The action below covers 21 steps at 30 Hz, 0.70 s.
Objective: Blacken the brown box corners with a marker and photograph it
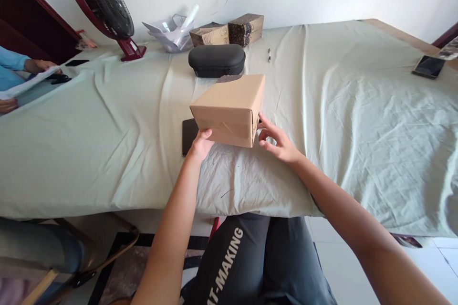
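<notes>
One box (229, 104) is clamped in the left hand (202, 146) between a case (216, 60) and the table's (129, 176) front edge; the right hand (285, 147), thumb and index apart, meets its side.

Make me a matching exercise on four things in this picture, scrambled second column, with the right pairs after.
Column one
1. Nearest cardboard box
2. Rounded case
3. Fan
4. Left hand

Column two
A. Dark red base, black grille
B. Thumb on the box's near side
C. Tan, with the right hand at its right side
D. Black, closed, just beyond the box

Right pairs: 1-C, 2-D, 3-A, 4-B
</notes>
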Tool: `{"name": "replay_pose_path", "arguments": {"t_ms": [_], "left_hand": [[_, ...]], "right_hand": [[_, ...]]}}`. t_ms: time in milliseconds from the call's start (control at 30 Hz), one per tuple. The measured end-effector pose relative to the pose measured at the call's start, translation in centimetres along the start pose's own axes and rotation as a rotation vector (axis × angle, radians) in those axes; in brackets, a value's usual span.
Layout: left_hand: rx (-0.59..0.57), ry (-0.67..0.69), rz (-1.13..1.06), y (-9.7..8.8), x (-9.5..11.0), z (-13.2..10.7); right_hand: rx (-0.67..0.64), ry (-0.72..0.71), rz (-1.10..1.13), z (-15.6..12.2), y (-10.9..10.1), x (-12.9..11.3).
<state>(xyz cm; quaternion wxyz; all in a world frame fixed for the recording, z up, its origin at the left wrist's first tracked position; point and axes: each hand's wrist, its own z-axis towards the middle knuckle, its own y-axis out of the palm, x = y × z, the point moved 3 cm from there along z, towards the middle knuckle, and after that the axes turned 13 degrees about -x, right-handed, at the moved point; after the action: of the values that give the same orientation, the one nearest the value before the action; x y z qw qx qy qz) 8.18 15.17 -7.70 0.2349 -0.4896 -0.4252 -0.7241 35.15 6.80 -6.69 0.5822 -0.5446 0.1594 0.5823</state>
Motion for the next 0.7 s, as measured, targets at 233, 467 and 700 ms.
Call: {"name": "replay_pose_path", "arguments": {"t_ms": [233,467,700], "left_hand": [[0.05,0.033,-0.177,0.2,0.6,-0.2],[0.092,-0.003,-0.268,0.1,0.2,0.1],[0.01,0.051,-0.01,0.7,-0.7,0.1]], "right_hand": [[-0.079,-0.156,-0.066,0.0,0.4,-0.6],[-0.113,-0.152,-0.083,-0.2,1.0,-0.3],[-0.066,0.054,0.314,-0.1,0.7,-0.6]]}}
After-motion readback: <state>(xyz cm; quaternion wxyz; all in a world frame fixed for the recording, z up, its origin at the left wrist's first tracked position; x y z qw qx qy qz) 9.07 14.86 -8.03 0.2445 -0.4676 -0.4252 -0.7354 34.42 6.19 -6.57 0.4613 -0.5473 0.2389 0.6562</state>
